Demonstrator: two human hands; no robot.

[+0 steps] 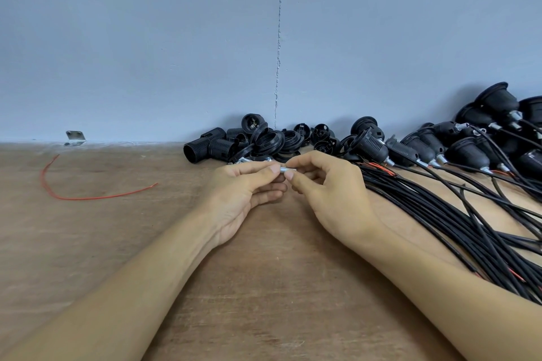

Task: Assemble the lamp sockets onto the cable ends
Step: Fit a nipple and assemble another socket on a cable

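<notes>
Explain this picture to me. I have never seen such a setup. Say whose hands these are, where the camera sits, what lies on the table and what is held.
There is no machine: a person works with two bare hands, filmed by one camera worn on the head, looking forward and down. The left hand and right hand together pinch a small silver metal tube above the brown wooden table. Behind them, by the grey-blue wall, lies a pile of loose black plastic socket parts. To the right are black sockets already fitted on cables and a bundle of black cables. Far left lies a thin red wire.
</notes>
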